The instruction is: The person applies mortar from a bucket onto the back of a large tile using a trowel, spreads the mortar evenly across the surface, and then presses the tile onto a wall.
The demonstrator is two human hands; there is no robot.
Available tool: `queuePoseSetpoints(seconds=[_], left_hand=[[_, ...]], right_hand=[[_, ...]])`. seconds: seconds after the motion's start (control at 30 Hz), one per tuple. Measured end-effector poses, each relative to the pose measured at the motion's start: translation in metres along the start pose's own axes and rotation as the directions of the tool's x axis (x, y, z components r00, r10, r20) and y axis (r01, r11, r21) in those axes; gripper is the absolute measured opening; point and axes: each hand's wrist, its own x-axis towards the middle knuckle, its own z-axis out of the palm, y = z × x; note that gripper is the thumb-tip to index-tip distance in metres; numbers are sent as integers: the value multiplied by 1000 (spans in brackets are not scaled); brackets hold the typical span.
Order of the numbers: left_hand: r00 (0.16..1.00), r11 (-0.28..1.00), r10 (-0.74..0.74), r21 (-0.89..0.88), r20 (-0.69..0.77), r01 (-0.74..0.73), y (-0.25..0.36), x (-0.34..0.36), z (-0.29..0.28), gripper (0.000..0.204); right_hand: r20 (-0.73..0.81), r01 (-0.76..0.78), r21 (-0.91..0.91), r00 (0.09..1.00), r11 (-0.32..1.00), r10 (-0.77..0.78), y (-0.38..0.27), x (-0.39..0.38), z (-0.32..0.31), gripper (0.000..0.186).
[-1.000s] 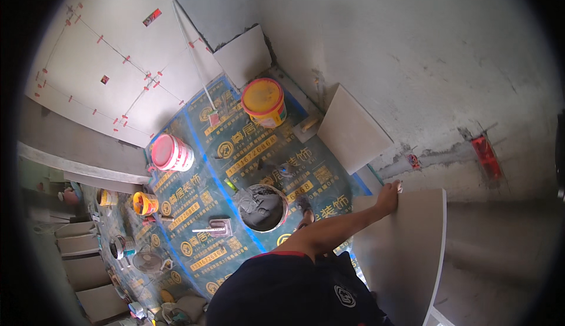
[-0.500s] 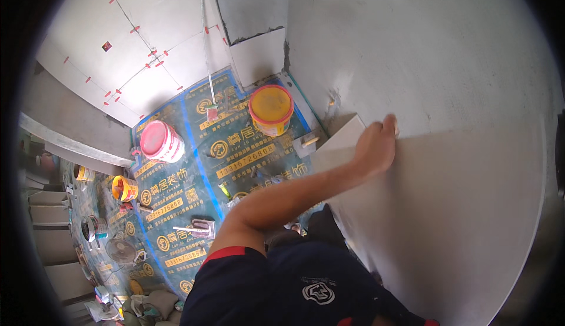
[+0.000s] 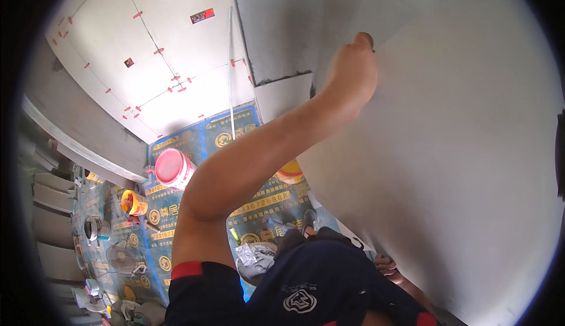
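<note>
Pale grey across much of the right side: a large tile (image 3: 447, 173), in front of the bare wall (image 3: 376, 2). Up at its edge, left hand (image 3: 355, 71), arm outstretched, clasping the tile, most fingers hidden from view. Low down beside the tile, right hand (image 3: 385, 264), fingers bent, partly hidden; impossible to tell whether gripping. Left of the raised forearm, pink-lidded bucket (image 3: 172, 168) on printed floor sheeting (image 3: 162, 237); farther left, yellow bucket (image 3: 136, 204) and fan (image 3: 122, 258).
</note>
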Motion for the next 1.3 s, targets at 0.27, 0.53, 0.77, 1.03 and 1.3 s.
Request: queuePoseSetpoints(seconds=[0.27, 0.53, 0.77, 1.03, 1.3], left_hand=[[944, 973, 231, 69, -237, -221, -48, 137, -58, 28], [960, 928, -257, -305, -114, 212, -46, 210, -127, 34], [985, 976, -120, -167, 126, 140, -59, 263, -194, 75], [869, 952, 272, -247, 414, -180, -89, 315, -284, 100], [694, 975, 222, -145, 685, -169, -87, 318, -341, 96]], right_hand=[[11, -119, -51, 993, 992, 120, -47, 45, 97, 42], [15, -109, 7, 994, 994, 109, -55, 82, 189, 42], [43, 21, 129, 999, 991, -27, -19, 138, 242, 41], [-229, 301, 260, 942, 918, -244, 23, 171, 260, 34], [-211, 551, 115, 827, 827, -522, 77, 192, 281, 31]])
